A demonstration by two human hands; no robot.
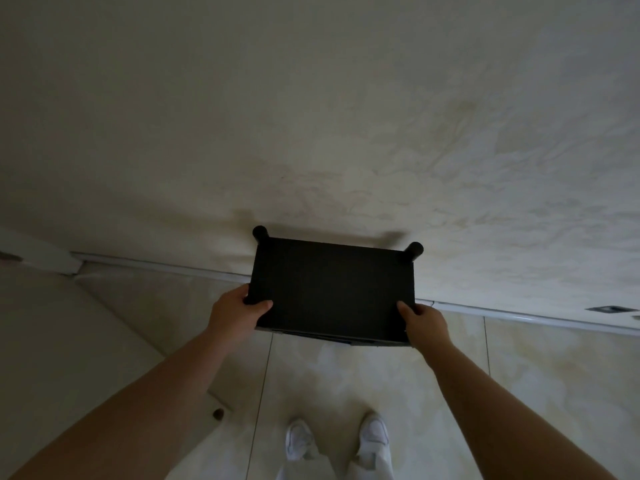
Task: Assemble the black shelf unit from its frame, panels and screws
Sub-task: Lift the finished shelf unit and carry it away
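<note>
The black shelf unit (332, 289) stands upright on the tiled floor against a pale wall, and I look straight down on its dark top panel. Round black post caps show at its two far corners. My left hand (239, 311) grips the near left corner, thumb on top of the panel. My right hand (424, 322) grips the near right corner the same way. The lower shelves and legs are hidden under the top panel.
A white skirting strip (156, 263) runs along the foot of the wall. A pale door or cabinet panel (69, 341) with a small round knob (218, 414) stands at the left. My white shoes (374, 433) are on the floor tiles below the shelf.
</note>
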